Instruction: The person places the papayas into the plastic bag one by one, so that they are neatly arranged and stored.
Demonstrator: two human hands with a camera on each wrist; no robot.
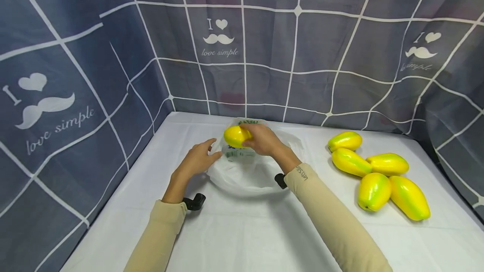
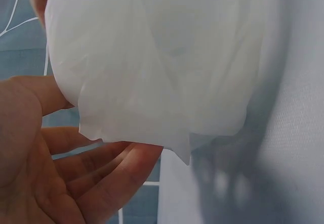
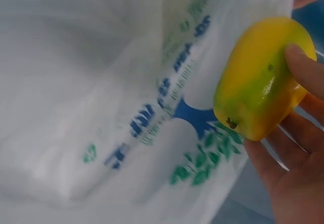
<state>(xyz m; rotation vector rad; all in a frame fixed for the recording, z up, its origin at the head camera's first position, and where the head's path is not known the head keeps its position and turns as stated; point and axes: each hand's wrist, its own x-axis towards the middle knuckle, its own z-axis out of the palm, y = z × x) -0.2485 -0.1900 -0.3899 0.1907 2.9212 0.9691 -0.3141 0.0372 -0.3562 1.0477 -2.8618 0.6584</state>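
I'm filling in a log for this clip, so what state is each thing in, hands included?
Bag: loosely puffed out, contents unclear
Held fruit: yellow and green, raised at the bag
Right hand: gripping the held fruit
Left hand: fingers at the bag's edge
Five other fruits: grouped on the right, lying down
Curtain: hung, rippled

Curtain point(image 1: 268, 37) reads "I", "love simple"; right sleeve point(image 1: 332, 217), "Lets…".

Brightly lit; softly shadowed nearside of plastic bag point(image 1: 257, 175); glinting on papayas point(image 1: 374, 191) right of it; dimmer, partly blurred in wrist views.
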